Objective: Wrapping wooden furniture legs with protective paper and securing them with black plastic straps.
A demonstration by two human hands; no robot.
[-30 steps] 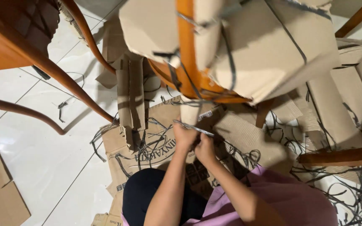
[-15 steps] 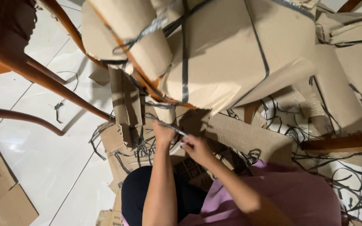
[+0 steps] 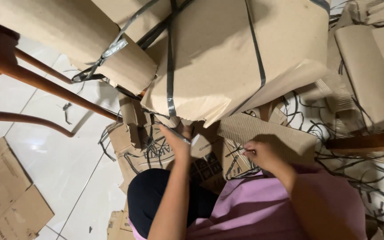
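Unwrapping step, by the look of it: left hand (image 3: pixel 177 143) closed around a thin pale blade-like tool (image 3: pixel 184 138), right under the big brown-paper-wrapped bundle bound with dark plastic straps (image 3: pixel 227 58). Right hand (image 3: pixel 263 155), below the bundle's right edge, pinches a loose black strap end (image 3: pixel 238 151). Next cut needs the strap held taut. No containers visible; only flattened corrugated cardboard sheets (image 3: pixel 263 133) under the bundle.

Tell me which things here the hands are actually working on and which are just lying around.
In hand:
left hand, holding a thin blade-like tool under the paper-wrapped bundle
black strap around that bundle
right hand, pinching a strap piece

Lying about:
loose strap scraps on the floor
flattened cardboard
wooden chair legs
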